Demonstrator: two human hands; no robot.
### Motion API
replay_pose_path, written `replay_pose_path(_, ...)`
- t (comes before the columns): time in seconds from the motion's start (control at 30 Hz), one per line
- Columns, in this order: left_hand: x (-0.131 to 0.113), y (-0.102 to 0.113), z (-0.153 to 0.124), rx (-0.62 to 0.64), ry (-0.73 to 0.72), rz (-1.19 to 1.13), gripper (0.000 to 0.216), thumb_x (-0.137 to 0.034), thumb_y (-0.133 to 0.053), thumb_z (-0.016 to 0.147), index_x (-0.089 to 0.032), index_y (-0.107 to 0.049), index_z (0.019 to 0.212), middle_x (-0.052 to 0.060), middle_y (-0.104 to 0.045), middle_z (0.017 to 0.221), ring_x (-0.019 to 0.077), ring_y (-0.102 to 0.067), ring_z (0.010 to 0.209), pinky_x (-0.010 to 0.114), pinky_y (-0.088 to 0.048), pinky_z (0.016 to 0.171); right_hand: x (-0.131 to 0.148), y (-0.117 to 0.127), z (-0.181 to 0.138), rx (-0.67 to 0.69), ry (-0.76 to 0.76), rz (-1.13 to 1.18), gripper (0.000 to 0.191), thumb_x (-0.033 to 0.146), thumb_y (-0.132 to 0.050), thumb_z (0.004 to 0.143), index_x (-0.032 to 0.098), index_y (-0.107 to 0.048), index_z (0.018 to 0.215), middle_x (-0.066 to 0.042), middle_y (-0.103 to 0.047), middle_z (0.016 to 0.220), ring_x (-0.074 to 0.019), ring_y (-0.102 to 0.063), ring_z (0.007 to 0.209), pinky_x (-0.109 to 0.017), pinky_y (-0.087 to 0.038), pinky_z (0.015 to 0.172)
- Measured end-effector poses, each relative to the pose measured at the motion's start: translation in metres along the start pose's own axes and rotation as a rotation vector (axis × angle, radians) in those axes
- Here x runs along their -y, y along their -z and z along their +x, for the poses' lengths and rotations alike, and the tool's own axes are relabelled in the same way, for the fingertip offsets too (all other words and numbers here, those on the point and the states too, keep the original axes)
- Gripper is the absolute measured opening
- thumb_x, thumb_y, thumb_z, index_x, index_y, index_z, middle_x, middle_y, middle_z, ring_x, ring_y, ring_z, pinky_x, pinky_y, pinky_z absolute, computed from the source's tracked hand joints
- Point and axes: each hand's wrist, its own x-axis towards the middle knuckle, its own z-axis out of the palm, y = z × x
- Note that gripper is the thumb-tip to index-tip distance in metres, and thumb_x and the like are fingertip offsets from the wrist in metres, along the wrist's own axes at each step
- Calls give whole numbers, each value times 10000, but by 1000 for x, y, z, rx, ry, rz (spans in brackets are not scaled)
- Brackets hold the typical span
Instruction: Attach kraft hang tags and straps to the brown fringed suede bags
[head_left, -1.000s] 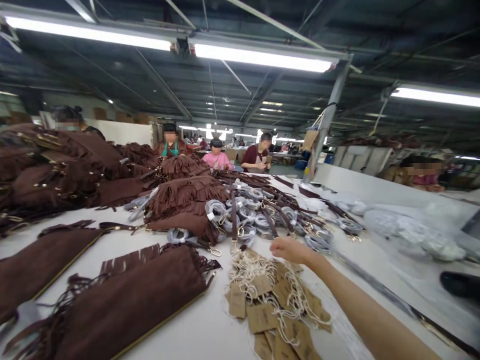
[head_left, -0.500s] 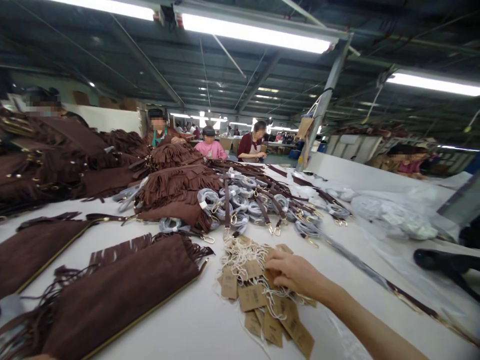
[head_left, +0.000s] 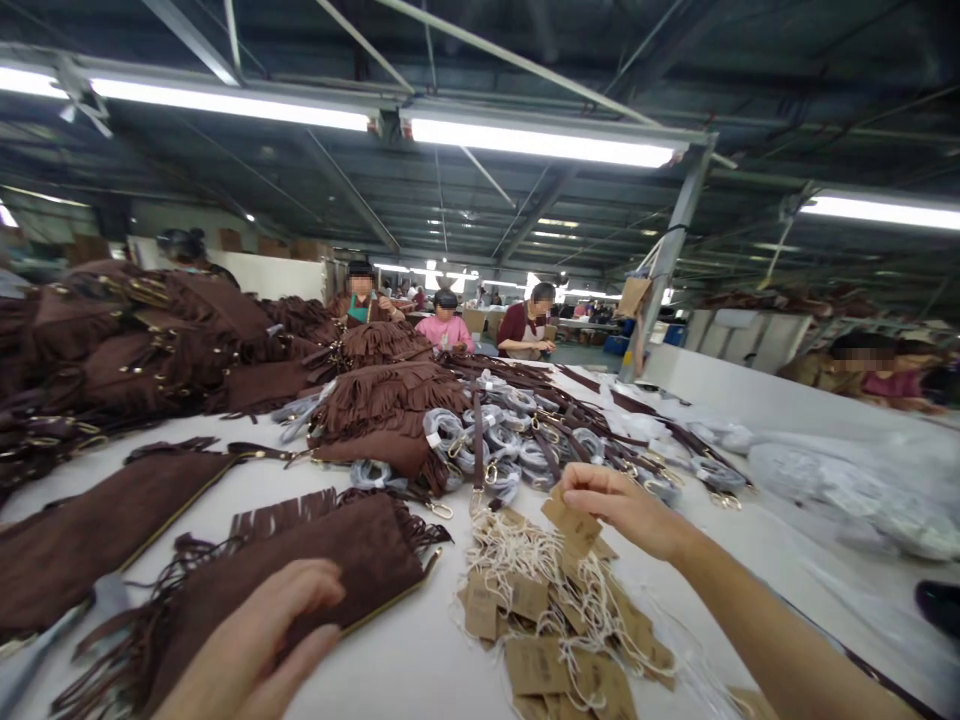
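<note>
Your right hand (head_left: 628,508) pinches one brown tag (head_left: 574,527) between thumb and fingers, holding it tilted at the far right edge of the tag pile (head_left: 536,660). Your left hand (head_left: 251,632) is over the near bag (head_left: 367,550), its thumb and fingers apart and nothing between them; you cannot tell from this view whether it touches the cloth.

That bag lies flat on the white table (head_left: 420,650), left of the tag pile, with its fringe to the far side and its zip edge towards you. A second bag (head_left: 142,500) lies beyond it to the left. The tags lie overlapping at odd angles, their white strings (head_left: 525,540) tangled across them.

Just behind the pile, you have straps (head_left: 478,440) with gold clips among grey wrapped coils (head_left: 499,430). Next to these, on the left, sits a fringed stack (head_left: 386,400), and a bigger brown heap (head_left: 142,340) rises further left. Clear plastic (head_left: 832,470) lies crumpled at the right. Across the table, a person in pink (head_left: 444,332) sits near another in dark red (head_left: 517,330).
</note>
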Motion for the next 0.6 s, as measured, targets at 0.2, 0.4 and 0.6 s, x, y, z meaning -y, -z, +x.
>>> replay_pose_path(0.2, -94, -48, 50, 400, -28, -788, 742, -194, -650, 597, -249, -485, 1318, 35, -596, 1261, 186, -569, 981, 285, -464, 819, 42, -54, 22, 172, 62, 188, 247, 420, -643, 810, 196, -541, 788, 6, -612, 728, -135, -545, 645, -259, -409, 607)
replay_pose_path(0.4, -60, -63, 35, 553, 246, -1001, 290, -409, -588, 671, -127, -616, 734, -11, -581, 547, 80, -475, 423, 201, -261, 429, 33, -66, 19, 202, -15, 221, 326, 511, -635, 799, 210, -511, 811, -18, -643, 769, -164, -584, 671, -279, -432, 611)
replay_pose_path(0.6, -23, -31, -5, 493, 261, -878, 354, -428, -461, 801, -127, -646, 818, -9, -592, 547, 80, -448, 407, 195, -269, 426, 9, -82, 22, 323, -33, -46, 383, 595, -571, 791, 217, -527, 749, 10, -550, 646, -147, -511, 575, -266, -420, 542)
